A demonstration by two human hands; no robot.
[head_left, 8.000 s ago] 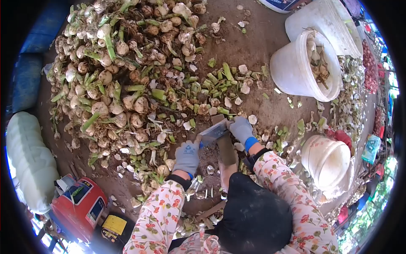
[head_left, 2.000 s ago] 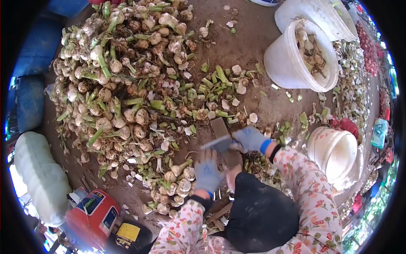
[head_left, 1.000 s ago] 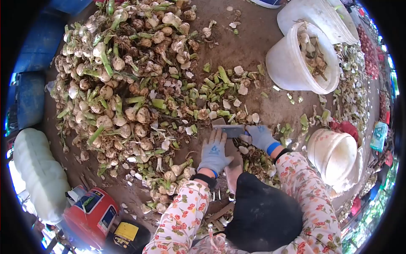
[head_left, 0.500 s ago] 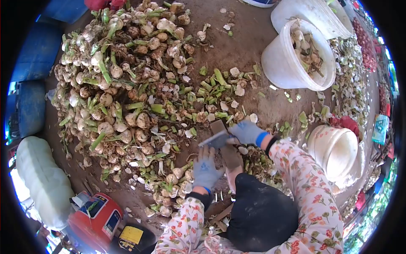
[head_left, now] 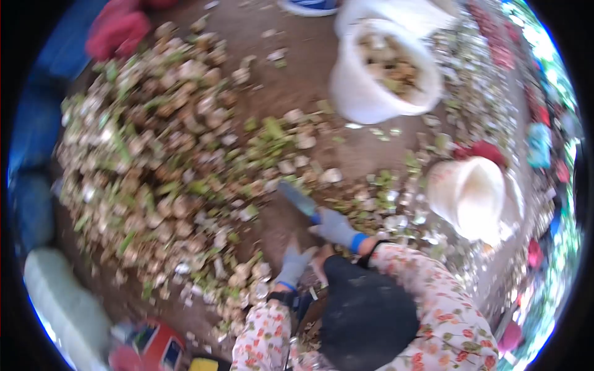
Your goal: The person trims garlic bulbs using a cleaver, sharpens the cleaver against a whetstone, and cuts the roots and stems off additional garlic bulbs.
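My right hand [head_left: 337,229], in a grey glove with a blue cuff, is closed around the handle of a knife [head_left: 298,201]. The broad blade points up and to the left over bare ground. Just below and to the left, my left hand [head_left: 293,266], gloved the same way, has its thumb and fingers apart with nothing visible in them. A dark cloth [head_left: 368,303] covers my lap beside both hands. To the left rises a large heap of garlic bulbs [head_left: 148,148] with green stalks. Cut green stalk pieces [head_left: 269,137] lie ahead of the knife. Motion blurs the picture.
A white bucket [head_left: 346,80] with stalks and bulbs inside stands at the upper right. Another white bucket [head_left: 442,198] leans at right near a red cloth [head_left: 489,153]. Blue barrels [head_left: 34,130] line the left edge. A red container [head_left: 162,343] sits at lower left.
The whole view has shifted, with buckets and heap now farther left. The knife's tip now points more upward. My left hand has drawn down, away from the blade.
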